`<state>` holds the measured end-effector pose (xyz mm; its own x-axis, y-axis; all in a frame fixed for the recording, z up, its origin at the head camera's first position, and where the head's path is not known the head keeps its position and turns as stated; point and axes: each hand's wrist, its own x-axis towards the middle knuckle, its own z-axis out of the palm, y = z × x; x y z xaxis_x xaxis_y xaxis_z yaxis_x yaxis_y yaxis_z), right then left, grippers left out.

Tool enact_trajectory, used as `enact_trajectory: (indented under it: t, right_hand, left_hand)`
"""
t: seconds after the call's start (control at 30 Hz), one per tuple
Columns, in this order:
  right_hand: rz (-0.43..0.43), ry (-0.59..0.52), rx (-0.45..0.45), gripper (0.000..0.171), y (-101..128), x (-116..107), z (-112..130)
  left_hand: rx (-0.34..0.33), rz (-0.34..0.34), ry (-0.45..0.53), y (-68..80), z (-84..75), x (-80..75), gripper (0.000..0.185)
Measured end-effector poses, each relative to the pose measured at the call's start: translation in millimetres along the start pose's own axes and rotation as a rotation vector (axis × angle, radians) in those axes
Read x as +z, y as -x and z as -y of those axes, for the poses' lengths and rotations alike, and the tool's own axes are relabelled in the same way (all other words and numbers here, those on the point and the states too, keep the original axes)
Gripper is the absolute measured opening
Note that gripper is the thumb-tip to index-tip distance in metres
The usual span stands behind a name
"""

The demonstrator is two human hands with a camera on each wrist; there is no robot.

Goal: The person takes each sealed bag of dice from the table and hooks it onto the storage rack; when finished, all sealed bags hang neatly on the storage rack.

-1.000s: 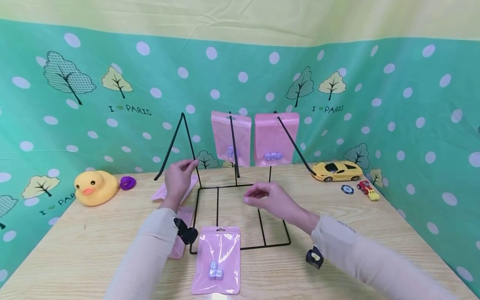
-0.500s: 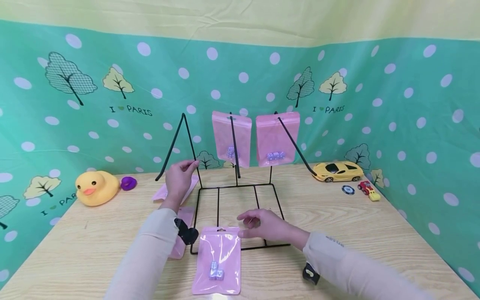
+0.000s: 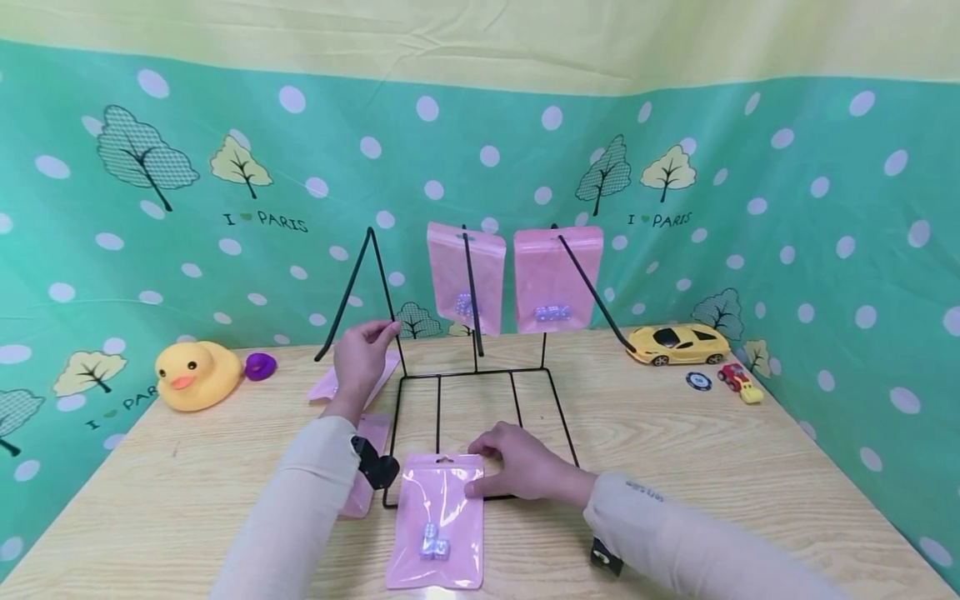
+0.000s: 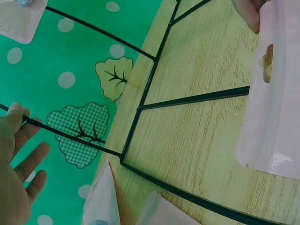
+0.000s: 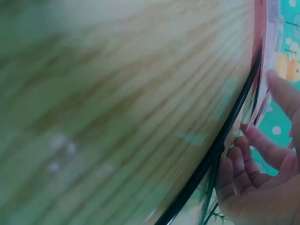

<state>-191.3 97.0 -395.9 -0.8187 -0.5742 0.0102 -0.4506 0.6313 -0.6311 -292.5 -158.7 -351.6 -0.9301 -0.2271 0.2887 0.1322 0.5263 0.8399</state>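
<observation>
My left hand [image 3: 362, 360] pinches the left upright [image 3: 386, 287] of a black wire rack [image 3: 489, 372] between thumb and fingertips, its other fingers loosely spread in the left wrist view. My right hand [image 3: 525, 463] is at the upper right corner of a pink zip bag [image 3: 437, 500], with thumb and index finger apart around the bag's edge. That bag lies over the rack's front bar, with a hang hole at its top and several pale dice [image 3: 433, 543] inside. In the right wrist view the thumb [image 5: 283, 89] is beside the bag.
Two pink bags, a middle one [image 3: 487, 279] and a right one [image 3: 558, 271], hang from rack hooks; the left hook [image 3: 343, 296] carries none. More pink bags [image 3: 360, 492] lie left of the rack. A rubber duck [image 3: 198, 377], yellow toy car [image 3: 677, 343] and small toys stand at the sides.
My right hand has come down and toward me from above the rack base to the front bag's upper right corner. The left hand keeps its hold on the upright.
</observation>
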Motion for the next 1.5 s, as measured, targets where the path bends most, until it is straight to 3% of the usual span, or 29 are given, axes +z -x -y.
enact_trajectory:
  t: [0.13, 0.37, 0.63, 0.97, 1.3, 1.5]
  right_hand:
    - [-0.008, 0.113, -0.004, 0.042, 0, 1, 6]
    - [-0.013, 0.228, 0.016, 0.053, -2, 3, 14]
    - [-0.009, 0.292, 0.015, 0.037, -8, 6, 18]
    - [-0.013, 0.156, 0.066, 0.037, -13, 7, 21]
    - [-0.054, 0.234, -0.08, 0.025, -8, 8, 9]
    - [-0.044, 0.215, -0.105, 0.009, -4, 6, 6]
  left_hand:
    - [0.002, -0.009, 0.003, -1.1, 2.1, 2.0, 0.032]
    - [0.005, -0.008, 0.005, -1.7, 2.7, 2.5, 0.032]
    - [-0.006, -0.005, -0.003, -0.3, 2.5, 1.9, 0.031]
    - [-0.009, 0.0, -0.005, 0.5, 1.9, 0.8, 0.033]
    - [-0.016, 0.006, 0.002, 0.5, 0.1, 0.5, 0.033]
    - [-0.026, 0.009, 0.008, -0.2, -0.8, 0.0, 0.034]
